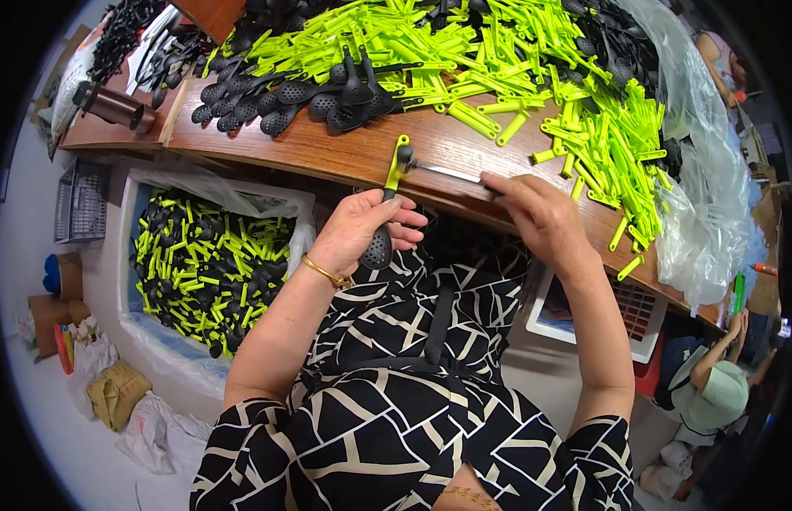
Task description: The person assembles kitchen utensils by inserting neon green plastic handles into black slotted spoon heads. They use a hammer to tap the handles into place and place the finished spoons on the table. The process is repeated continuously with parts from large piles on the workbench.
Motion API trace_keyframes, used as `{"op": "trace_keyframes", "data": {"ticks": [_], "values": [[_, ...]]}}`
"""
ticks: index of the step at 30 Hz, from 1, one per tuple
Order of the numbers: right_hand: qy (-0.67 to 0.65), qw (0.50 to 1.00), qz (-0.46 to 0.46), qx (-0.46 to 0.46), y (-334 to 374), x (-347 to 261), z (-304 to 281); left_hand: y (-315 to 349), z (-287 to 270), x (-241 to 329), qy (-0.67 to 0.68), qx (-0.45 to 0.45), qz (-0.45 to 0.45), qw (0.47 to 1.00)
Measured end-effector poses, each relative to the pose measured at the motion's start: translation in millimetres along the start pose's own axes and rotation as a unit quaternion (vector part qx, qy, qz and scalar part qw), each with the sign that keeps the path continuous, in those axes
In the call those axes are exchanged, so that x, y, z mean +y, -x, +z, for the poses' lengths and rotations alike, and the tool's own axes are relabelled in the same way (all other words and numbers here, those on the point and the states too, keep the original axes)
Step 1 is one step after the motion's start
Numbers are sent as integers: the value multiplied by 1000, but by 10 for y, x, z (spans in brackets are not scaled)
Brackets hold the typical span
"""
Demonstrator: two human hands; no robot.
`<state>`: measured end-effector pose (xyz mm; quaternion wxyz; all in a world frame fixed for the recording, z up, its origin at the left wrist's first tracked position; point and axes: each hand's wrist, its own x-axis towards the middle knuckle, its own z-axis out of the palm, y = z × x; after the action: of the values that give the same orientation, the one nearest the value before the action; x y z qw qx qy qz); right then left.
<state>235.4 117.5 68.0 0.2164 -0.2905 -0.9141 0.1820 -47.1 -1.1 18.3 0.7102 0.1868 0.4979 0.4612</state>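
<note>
My left hand (359, 226) is closed round a slotted spoon with a black perforated head (377, 249) and a bright green handle (397, 153). The head points toward me, and the handle reaches out over the table edge. In my right hand (542, 215) is a small hammer (444, 172) with a dark rounded head and a pale metal shaft. Its head lies against or right beside the green handle; I cannot tell whether they touch. The fingers of my right hand cover the hammer's grip.
Loose green handles (498, 60) cover much of the wooden table (328, 157), with black slotted spoon heads (281, 119) at left. A lined white crate (129, 294) below holds green-and-black spoons. A brown cylinder (115, 106), grey basket (81, 200), plastic sheet (698, 145) and another person (715, 387) are around.
</note>
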Motion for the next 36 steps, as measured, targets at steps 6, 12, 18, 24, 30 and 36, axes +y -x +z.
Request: {"op": "trace_keyframes", "data": {"ticks": [6,12,18,24,30,36], "values": [[-38,988,141,54,198,336,-246,61,-4,4,-2,27,14,1000],[-34,979,182,89,388,726,-453,194,-338,-119,-11,54,70,996],[11,969,233,87,419,905,-516,484,-771,-203,18,118,93,988],[233,956,164,67,369,890,-537,598,-565,-145,-151,106,206,961],[7,990,-48,136,-206,-292,-25,560,47,168,-575,180,457,654],[17,984,-172,41,-540,-751,321,611,142,252,-575,179,486,634]]}}
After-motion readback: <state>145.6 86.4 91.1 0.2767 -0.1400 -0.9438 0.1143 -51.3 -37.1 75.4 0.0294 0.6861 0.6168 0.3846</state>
